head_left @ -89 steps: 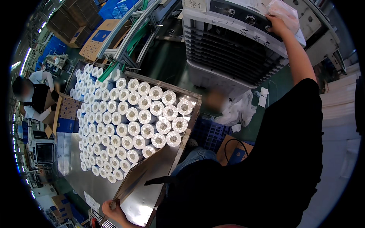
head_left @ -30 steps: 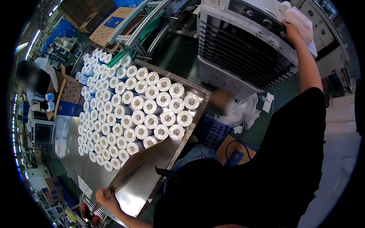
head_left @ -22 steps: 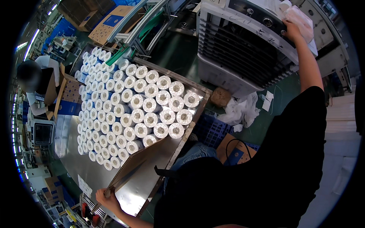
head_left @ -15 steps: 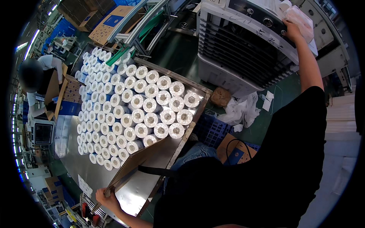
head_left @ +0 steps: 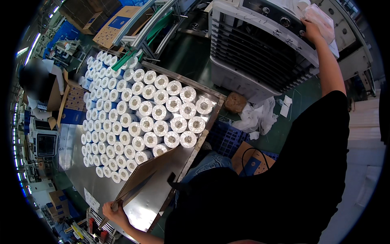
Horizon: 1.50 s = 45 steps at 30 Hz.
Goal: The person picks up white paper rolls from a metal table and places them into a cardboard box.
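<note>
My left hand [head_left: 115, 213] is closed on the lower left end of a brown cardboard sheet [head_left: 140, 179]. This sheet stands on edge on the metal table [head_left: 142, 207], along the near side of many wrapped white rolls [head_left: 161, 128]. The rolls stand upright in close rows, round ends up. At the upper right my right hand [head_left: 313, 31] reaches the control panel of a grey-white air cooler [head_left: 243, 77]. Its fingers are closed at the rightmost knob [head_left: 302, 33], beside a pinkish plastic-wrapped packet [head_left: 319, 18] on top.
A co-worker [head_left: 42, 83] bends over an open carton [head_left: 75, 101] at the far left. A metal frame with a green strip [head_left: 126, 59] overhangs the far rolls. Plastic wrap [head_left: 256, 118], a blue crate [head_left: 223, 136] and a carton [head_left: 250, 160] lie on the floor near me.
Both my hands keep their places. A dark strap by my waist has swung back from the cardboard sheet toward me. The co-worker has leaned further over the carton.
</note>
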Tool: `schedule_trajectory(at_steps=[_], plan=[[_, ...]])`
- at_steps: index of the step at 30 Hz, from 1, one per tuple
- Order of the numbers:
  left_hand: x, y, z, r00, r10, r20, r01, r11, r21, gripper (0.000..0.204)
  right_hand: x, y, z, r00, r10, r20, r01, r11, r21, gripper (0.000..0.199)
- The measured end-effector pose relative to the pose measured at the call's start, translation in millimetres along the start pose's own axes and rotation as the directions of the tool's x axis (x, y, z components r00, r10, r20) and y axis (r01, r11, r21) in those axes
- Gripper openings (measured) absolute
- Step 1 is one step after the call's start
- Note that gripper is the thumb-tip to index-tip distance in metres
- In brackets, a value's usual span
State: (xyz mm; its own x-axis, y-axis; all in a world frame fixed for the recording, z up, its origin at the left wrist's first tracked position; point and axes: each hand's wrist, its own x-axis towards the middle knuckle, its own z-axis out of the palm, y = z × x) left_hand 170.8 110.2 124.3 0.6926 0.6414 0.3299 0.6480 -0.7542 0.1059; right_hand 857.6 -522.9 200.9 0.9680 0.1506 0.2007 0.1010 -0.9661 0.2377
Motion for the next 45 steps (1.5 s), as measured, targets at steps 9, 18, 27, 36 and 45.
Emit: schedule_trajectory(at_steps=[9, 18, 27, 36, 45], plan=[[3, 5, -4, 0.998, -0.043, 0.038, 0.044, 0.999, -0.023, 0.028, 4, 3, 2, 1.000, -0.014, -0.006, 0.014, 1.000, -0.002, 0.074], [5, 2, -2, 1.000, -0.004, 0.030, 0.004, 1.000, -0.018, 0.029, 6, 4, 4, 1.000, -0.005, -0.005, 0.005, 0.999, -0.033, 0.076], [8, 5, -3, 1.000, 0.002, 0.028, -0.001, 1.000, -0.020, 0.030, 4, 1, 4, 1.000, 0.003, -0.018, -0.004, 1.000, -0.026, 0.075], [8, 6, -2, 1.000, -0.003, 0.006, 0.003, 1.000, -0.027, 0.031, 6, 3, 5, 1.000, 0.006, -0.013, -0.006, 1.000, -0.025, 0.076], [8, -5, 0, 0.996, -0.027, 0.089, 0.031, 0.999, -0.040, 0.032, 3, -1, 2, 1.000, 0.010, -0.011, -0.010, 1.000, -0.014, 0.076]])
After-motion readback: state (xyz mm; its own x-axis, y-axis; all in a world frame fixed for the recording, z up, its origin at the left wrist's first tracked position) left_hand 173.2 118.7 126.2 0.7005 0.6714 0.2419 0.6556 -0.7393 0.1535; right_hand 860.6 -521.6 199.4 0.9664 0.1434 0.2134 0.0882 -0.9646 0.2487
